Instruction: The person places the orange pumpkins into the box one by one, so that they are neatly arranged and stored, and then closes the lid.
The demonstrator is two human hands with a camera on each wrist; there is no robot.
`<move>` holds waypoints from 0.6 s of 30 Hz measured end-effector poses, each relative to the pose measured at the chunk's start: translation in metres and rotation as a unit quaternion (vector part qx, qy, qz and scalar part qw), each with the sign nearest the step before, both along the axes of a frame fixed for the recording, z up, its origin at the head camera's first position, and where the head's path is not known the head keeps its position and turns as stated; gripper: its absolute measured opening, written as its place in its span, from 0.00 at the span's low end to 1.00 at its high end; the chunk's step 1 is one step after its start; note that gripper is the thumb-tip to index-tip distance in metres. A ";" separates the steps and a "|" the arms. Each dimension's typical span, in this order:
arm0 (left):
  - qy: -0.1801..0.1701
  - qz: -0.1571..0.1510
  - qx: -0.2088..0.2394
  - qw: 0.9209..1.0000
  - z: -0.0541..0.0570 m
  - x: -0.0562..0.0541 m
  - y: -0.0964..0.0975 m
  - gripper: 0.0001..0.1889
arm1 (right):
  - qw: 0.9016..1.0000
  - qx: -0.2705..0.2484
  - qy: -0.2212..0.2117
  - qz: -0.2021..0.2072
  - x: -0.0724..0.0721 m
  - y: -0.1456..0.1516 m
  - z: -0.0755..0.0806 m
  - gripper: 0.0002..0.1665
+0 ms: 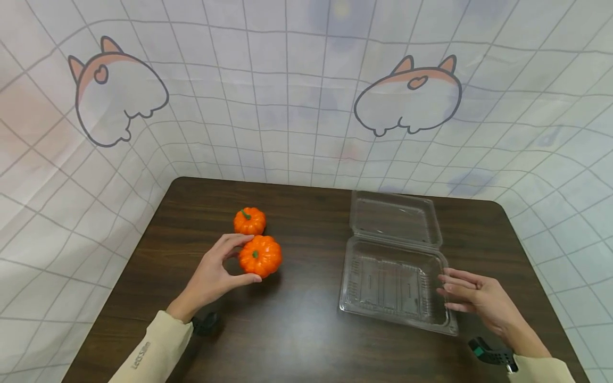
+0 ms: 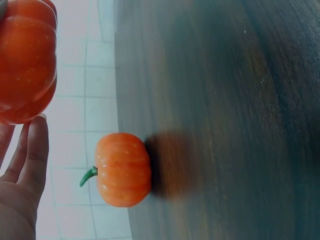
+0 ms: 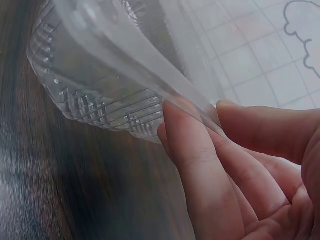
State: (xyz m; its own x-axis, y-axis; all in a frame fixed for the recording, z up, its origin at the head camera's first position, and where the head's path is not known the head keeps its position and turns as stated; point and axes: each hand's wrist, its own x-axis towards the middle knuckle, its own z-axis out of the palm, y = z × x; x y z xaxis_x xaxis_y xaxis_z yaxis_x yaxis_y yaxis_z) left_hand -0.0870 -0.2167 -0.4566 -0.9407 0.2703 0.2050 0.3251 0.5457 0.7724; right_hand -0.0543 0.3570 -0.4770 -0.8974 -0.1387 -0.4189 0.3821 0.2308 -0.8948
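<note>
My left hand grips an orange toy pumpkin between thumb and fingers. In the left wrist view that pumpkin is up off the table, with fingertips at its side. A second, smaller-looking pumpkin with a green stem sits on the table just behind it. On the right lies a clear plastic clamshell box, its lid folded back away from me. My right hand pinches the box's right rim; the right wrist view shows thumb and fingers on either side of the thin edge.
Both things stand on a dark brown wooden table with rounded far corners. A white gridded curtain with cartoon animal prints hangs behind it and along both sides. Dark wrist devices sit at both cuffs.
</note>
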 end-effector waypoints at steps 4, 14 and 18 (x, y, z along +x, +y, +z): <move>-0.001 -0.008 0.002 1.000 0.002 0.000 0.004 0.41 | 1.000 0.003 0.002 0.003 -0.002 -0.007 0.001 0.46; -0.009 -0.028 0.017 0.999 0.005 -0.004 0.017 0.41 | 0.999 -0.032 0.000 0.003 -0.008 -0.022 -0.001 0.47; -0.013 -0.040 0.017 0.999 0.006 -0.006 0.024 0.41 | 0.999 -0.037 0.000 0.006 -0.011 -0.029 -0.004 0.46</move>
State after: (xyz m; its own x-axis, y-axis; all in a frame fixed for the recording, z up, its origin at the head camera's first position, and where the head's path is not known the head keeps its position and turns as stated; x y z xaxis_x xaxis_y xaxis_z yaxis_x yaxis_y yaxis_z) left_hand -0.0929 -0.1925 -0.4505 -0.9216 0.3376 0.1917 0.3463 0.4914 0.7991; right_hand -0.0651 0.3283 -0.4806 -0.8952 -0.1799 -0.4077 0.3803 0.1681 -0.9094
